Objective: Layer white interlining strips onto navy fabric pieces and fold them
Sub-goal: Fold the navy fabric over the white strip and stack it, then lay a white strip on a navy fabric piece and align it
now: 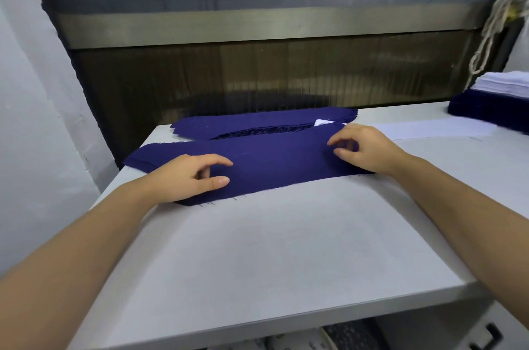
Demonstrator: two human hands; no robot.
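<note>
Loosely curled fingers (221, 161), thumbs apart from forefingers and pinching nothing, of the left hand (186, 178) and right hand (365, 149) rest on the navy fabric piece (280, 162), which lies flat across the table (257, 249), long axis left-to-right, beside a white interlining strip (429, 129).

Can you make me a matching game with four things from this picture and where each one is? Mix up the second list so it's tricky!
Things:
1. left hand
2. right hand
3. white strips
4. pale cord

Places:
A. hanging at the top right
B. resting on the right end of the near navy fabric
C. stacked on a navy pile at the far right
D. resting on the left end of the near navy fabric

Pairs: 1-D, 2-B, 3-C, 4-A.
</note>
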